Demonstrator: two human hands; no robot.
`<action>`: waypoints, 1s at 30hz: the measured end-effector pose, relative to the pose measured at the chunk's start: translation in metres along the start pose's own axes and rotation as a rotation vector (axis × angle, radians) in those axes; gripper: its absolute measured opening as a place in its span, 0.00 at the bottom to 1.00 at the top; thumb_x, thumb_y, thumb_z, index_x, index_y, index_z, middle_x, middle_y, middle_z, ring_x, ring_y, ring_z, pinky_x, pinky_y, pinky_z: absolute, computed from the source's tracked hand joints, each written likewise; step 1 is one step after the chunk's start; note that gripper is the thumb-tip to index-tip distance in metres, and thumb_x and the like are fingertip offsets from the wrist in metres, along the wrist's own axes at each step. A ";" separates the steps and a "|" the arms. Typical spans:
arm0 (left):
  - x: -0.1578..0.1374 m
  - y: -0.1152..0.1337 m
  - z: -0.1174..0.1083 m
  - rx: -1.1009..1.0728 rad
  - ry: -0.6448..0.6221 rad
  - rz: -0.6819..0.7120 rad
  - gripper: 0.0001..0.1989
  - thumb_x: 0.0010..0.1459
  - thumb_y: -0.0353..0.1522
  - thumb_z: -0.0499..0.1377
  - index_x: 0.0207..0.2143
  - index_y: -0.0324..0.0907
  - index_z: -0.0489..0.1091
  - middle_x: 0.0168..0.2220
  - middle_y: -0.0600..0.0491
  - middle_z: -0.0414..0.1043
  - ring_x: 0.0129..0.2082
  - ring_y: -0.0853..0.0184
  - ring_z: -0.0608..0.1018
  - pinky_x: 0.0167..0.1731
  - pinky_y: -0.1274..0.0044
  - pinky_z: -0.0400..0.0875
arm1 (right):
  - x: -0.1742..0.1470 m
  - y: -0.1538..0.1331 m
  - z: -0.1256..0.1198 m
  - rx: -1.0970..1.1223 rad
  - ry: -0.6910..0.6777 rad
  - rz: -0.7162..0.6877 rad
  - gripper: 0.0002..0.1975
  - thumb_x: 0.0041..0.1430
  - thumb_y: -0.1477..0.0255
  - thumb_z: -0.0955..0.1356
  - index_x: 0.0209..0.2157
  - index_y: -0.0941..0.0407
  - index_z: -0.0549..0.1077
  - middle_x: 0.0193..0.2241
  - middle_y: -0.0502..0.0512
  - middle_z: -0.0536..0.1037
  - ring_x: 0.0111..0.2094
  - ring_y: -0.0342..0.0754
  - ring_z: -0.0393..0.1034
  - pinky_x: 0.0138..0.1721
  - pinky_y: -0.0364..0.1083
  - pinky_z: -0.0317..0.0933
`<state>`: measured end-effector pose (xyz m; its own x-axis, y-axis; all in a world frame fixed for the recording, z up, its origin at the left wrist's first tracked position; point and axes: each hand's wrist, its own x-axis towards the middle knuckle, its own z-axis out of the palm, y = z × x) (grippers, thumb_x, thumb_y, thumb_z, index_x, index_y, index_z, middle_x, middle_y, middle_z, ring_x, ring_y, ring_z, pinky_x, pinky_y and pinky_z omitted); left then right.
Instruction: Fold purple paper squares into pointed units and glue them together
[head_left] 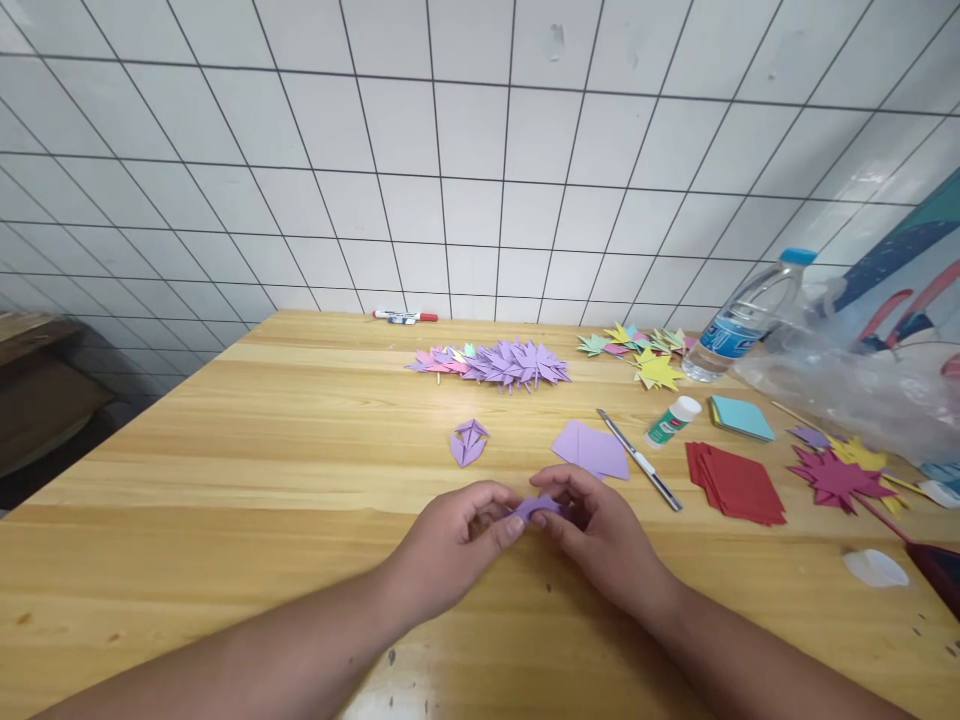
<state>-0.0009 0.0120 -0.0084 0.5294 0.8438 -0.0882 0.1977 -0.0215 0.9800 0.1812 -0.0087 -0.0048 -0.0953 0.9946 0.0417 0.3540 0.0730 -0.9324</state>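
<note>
Both my hands grip a small piece of folded purple paper (pixel 538 508) low over the table. My left hand (pixel 457 535) pinches its left side, thumb on top. On its right side, my right hand (pixel 600 530) holds it between thumb and fingers; part of the paper is hidden behind them. Just beyond my left hand lies another folded purple paper piece (pixel 469 443). Flat purple paper sheets (pixel 589 450) lie beyond my right hand, with a utility knife (pixel 640 460) along their right side.
At the back are a pile of purple paper leaves (pixel 517 364), mixed coloured leaves (pixel 652 370) and markers (pixel 405 317). To the right stand a glue stick (pixel 673 421) and a water bottle (pixel 739 320), near red paper squares (pixel 736 484), blue paper (pixel 741 417) and a crimson paper leaf (pixel 840 478).
</note>
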 end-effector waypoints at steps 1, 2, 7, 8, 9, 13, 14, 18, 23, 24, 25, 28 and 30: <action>0.000 -0.001 0.000 0.003 0.006 0.001 0.11 0.54 0.37 0.56 0.38 0.43 0.69 0.37 0.51 0.74 0.37 0.65 0.74 0.38 0.76 0.67 | 0.000 0.000 0.000 -0.009 -0.002 -0.001 0.09 0.51 0.69 0.67 0.36 0.53 0.70 0.28 0.49 0.73 0.29 0.44 0.67 0.30 0.42 0.62; 0.001 -0.003 0.000 0.005 0.020 0.004 0.10 0.53 0.36 0.56 0.38 0.43 0.70 0.37 0.51 0.74 0.38 0.65 0.74 0.39 0.76 0.67 | 0.000 0.000 0.000 -0.017 -0.007 0.000 0.07 0.51 0.69 0.67 0.34 0.54 0.71 0.28 0.49 0.73 0.29 0.44 0.66 0.31 0.42 0.62; 0.000 -0.001 -0.001 0.084 0.071 0.010 0.12 0.51 0.36 0.59 0.39 0.43 0.69 0.35 0.52 0.74 0.33 0.66 0.75 0.34 0.77 0.68 | 0.000 0.003 -0.001 -0.044 0.004 0.014 0.06 0.50 0.68 0.68 0.26 0.55 0.72 0.23 0.49 0.72 0.25 0.42 0.64 0.26 0.41 0.59; 0.000 0.001 -0.001 0.080 0.061 0.025 0.12 0.52 0.37 0.58 0.39 0.43 0.69 0.35 0.52 0.74 0.34 0.66 0.75 0.34 0.77 0.68 | 0.000 0.003 -0.001 -0.041 0.013 0.011 0.06 0.50 0.67 0.68 0.25 0.56 0.72 0.22 0.48 0.71 0.24 0.42 0.63 0.26 0.40 0.58; 0.000 0.003 -0.001 0.071 0.059 0.031 0.12 0.52 0.37 0.58 0.39 0.43 0.69 0.36 0.52 0.74 0.35 0.67 0.74 0.35 0.78 0.67 | 0.000 0.004 -0.001 -0.036 0.017 0.006 0.07 0.50 0.67 0.68 0.25 0.56 0.72 0.22 0.48 0.71 0.24 0.42 0.63 0.25 0.40 0.58; 0.001 0.004 0.000 0.038 0.079 -0.001 0.10 0.53 0.36 0.57 0.36 0.42 0.70 0.35 0.52 0.75 0.35 0.67 0.75 0.36 0.78 0.67 | 0.000 0.003 -0.002 -0.018 -0.008 -0.021 0.08 0.51 0.65 0.68 0.27 0.56 0.74 0.24 0.50 0.72 0.26 0.43 0.63 0.28 0.41 0.59; 0.002 0.003 0.001 0.030 0.080 -0.010 0.09 0.53 0.36 0.57 0.35 0.42 0.70 0.35 0.52 0.75 0.34 0.67 0.75 0.36 0.77 0.67 | 0.000 0.003 -0.002 -0.014 -0.014 -0.022 0.09 0.52 0.64 0.68 0.28 0.56 0.75 0.24 0.50 0.72 0.26 0.43 0.64 0.29 0.41 0.59; 0.003 -0.001 0.001 -0.014 0.071 -0.027 0.06 0.52 0.34 0.57 0.32 0.41 0.69 0.33 0.52 0.75 0.34 0.67 0.75 0.35 0.78 0.67 | 0.000 0.003 -0.001 0.001 0.004 0.004 0.11 0.52 0.63 0.68 0.27 0.56 0.74 0.23 0.50 0.72 0.25 0.43 0.63 0.27 0.41 0.58; 0.001 0.002 0.000 0.049 0.048 -0.012 0.09 0.52 0.37 0.57 0.33 0.41 0.70 0.33 0.52 0.75 0.33 0.67 0.74 0.32 0.79 0.65 | -0.002 0.002 0.000 -0.030 -0.003 -0.008 0.09 0.52 0.65 0.67 0.26 0.56 0.73 0.23 0.50 0.72 0.26 0.43 0.63 0.27 0.41 0.58; 0.000 0.003 -0.001 0.101 0.035 -0.003 0.11 0.53 0.39 0.56 0.33 0.41 0.70 0.32 0.53 0.74 0.31 0.68 0.73 0.31 0.80 0.65 | -0.002 0.001 0.000 -0.039 -0.004 -0.020 0.09 0.52 0.65 0.67 0.26 0.56 0.73 0.23 0.50 0.72 0.26 0.43 0.64 0.27 0.40 0.58; 0.000 0.004 -0.001 0.157 0.019 0.000 0.12 0.54 0.40 0.55 0.32 0.41 0.71 0.30 0.53 0.74 0.30 0.68 0.73 0.29 0.80 0.64 | -0.002 0.000 0.000 -0.046 -0.005 -0.029 0.09 0.52 0.65 0.68 0.26 0.56 0.73 0.23 0.50 0.72 0.26 0.42 0.63 0.27 0.40 0.58; -0.001 0.005 -0.002 0.293 -0.011 -0.006 0.17 0.57 0.41 0.50 0.27 0.40 0.71 0.25 0.55 0.72 0.26 0.70 0.70 0.27 0.80 0.61 | -0.002 0.000 0.000 -0.044 -0.007 -0.027 0.10 0.52 0.64 0.67 0.26 0.57 0.73 0.23 0.50 0.72 0.25 0.42 0.63 0.27 0.40 0.58; -0.001 0.004 -0.003 0.332 -0.010 -0.002 0.17 0.58 0.40 0.49 0.27 0.41 0.72 0.25 0.55 0.72 0.26 0.70 0.70 0.28 0.80 0.61 | -0.003 0.000 0.000 -0.035 -0.006 -0.012 0.11 0.52 0.64 0.68 0.26 0.57 0.73 0.24 0.51 0.72 0.26 0.43 0.63 0.27 0.40 0.59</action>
<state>-0.0029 0.0127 -0.0040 0.5368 0.8385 -0.0937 0.4559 -0.1948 0.8685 0.1813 -0.0114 -0.0047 -0.1049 0.9932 0.0506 0.3853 0.0875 -0.9186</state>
